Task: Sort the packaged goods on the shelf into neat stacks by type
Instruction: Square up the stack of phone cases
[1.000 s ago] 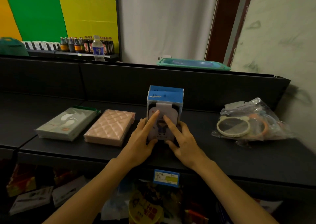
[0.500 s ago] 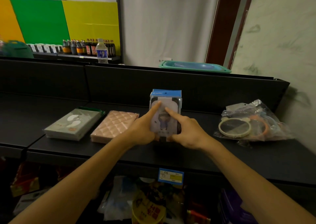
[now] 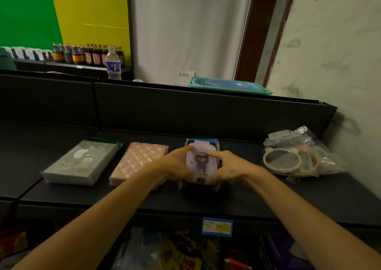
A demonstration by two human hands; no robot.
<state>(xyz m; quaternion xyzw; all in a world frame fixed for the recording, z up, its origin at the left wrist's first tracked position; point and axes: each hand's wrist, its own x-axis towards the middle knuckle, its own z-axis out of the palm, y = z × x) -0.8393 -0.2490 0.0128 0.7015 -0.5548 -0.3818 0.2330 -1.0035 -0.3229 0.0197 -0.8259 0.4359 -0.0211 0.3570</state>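
Here both hands grip one stack of blue-topped boxes (image 3: 201,160) on the black shelf (image 3: 268,197): the left hand (image 3: 175,165) clasps its left side, the right hand (image 3: 226,166) its right, each forefinger lying across the top, beside the pink pack (image 3: 138,160).

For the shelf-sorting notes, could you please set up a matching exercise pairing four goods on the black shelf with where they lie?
Things:
1. grey-green pack with a footprint
2. pink quilted pack
3. blue-topped cartoon packs
4. clear bag of round mirrors

Places:
A. far right, near the wall
B. between both hands, left hand and right hand gripping the sides
C. far left of the row
D. second from the left

Pairs: 1-C, 2-D, 3-B, 4-A
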